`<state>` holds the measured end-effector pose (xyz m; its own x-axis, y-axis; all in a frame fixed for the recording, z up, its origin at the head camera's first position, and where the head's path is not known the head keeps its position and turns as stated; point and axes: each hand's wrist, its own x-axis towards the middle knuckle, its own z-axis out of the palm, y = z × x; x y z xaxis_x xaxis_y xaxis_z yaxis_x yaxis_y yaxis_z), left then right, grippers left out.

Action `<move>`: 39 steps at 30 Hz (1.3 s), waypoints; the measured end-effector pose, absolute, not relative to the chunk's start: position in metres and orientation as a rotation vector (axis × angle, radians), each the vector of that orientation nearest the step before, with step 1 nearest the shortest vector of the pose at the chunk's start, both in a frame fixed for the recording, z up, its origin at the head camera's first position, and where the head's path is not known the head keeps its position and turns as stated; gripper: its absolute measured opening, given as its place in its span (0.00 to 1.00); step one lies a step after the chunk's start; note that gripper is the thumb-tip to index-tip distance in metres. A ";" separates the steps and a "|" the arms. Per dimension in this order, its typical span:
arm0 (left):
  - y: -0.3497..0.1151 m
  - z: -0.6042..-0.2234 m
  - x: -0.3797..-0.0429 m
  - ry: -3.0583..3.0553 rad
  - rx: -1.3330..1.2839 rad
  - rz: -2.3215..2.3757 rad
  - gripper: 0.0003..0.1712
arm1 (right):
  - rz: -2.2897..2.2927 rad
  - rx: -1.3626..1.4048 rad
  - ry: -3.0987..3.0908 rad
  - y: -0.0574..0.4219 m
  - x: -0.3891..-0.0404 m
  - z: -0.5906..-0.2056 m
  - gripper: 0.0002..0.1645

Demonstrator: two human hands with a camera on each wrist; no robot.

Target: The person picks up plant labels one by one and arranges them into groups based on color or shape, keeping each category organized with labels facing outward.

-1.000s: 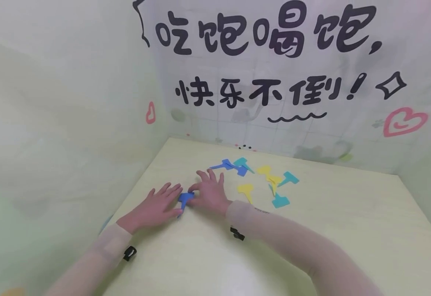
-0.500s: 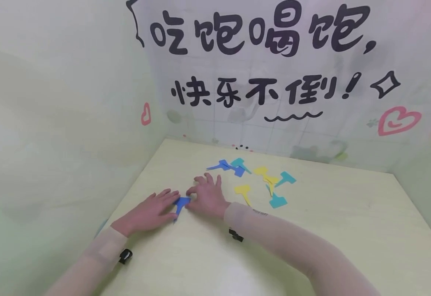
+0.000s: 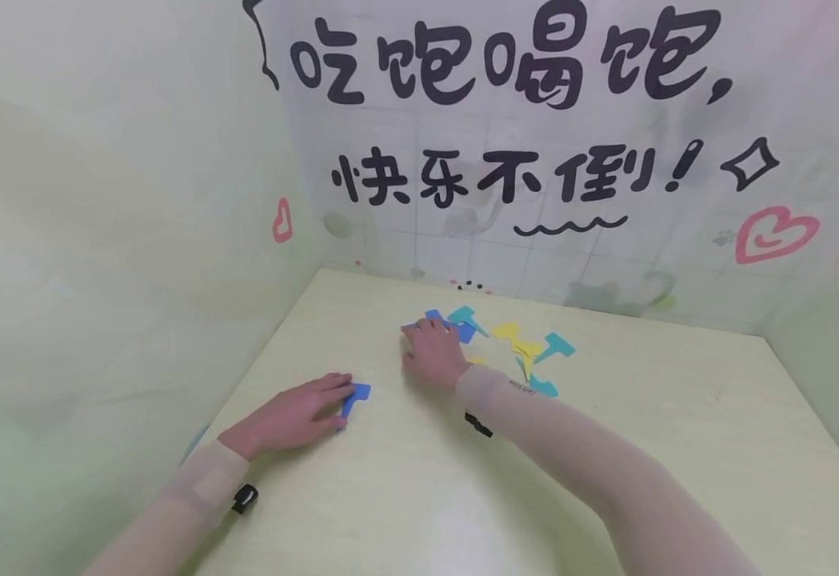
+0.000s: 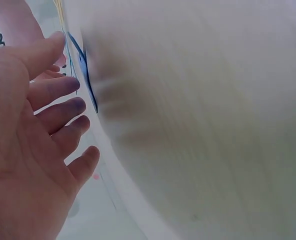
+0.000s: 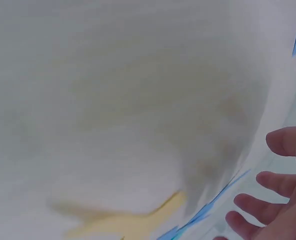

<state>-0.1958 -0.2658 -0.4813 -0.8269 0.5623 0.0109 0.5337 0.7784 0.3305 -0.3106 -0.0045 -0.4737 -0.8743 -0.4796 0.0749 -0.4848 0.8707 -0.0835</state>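
My left hand [image 3: 293, 412] rests at the left of the table, its fingertips over one side of a blue T-shaped plant label [image 3: 361, 392]. In the left wrist view the fingers lie loosely extended beside that blue label [image 4: 89, 82]. Farther back, my right hand [image 3: 436, 352] hovers at two overlapping blue plant labels [image 3: 467, 332], its fingers partly covering them. Seen from the right wrist, its fingers [image 5: 260, 207] are spread and apart from the blue label [image 5: 204, 212] below. A teal plant label [image 3: 465, 314] touches the blue pair.
Right of the blue pair lie yellow plant labels [image 3: 527, 350] and two teal ones, one at the far right [image 3: 557, 346] and one nearer [image 3: 545, 387]. Another yellow label [image 3: 478, 362] is mostly behind my right hand. Fabric-like walls [image 3: 138, 240] border the light wooden table [image 3: 642, 416].
My right hand has left the single blue label and moved back and right to the blue pair. My left hand stays at the single label, which shifted slightly with the view.
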 end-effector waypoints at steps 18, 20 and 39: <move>-0.265 -0.481 -0.198 2.846 0.892 0.423 0.36 | 0.062 0.910 -3.052 0.022 -0.334 -0.474 0.32; -0.265 -0.482 -0.199 2.853 0.907 0.399 0.36 | 0.041 0.946 -3.048 0.025 -0.335 -0.473 0.31; -0.263 -0.482 -0.202 2.891 0.921 0.334 0.35 | 0.026 1.242 -2.932 0.041 -0.342 -0.470 0.26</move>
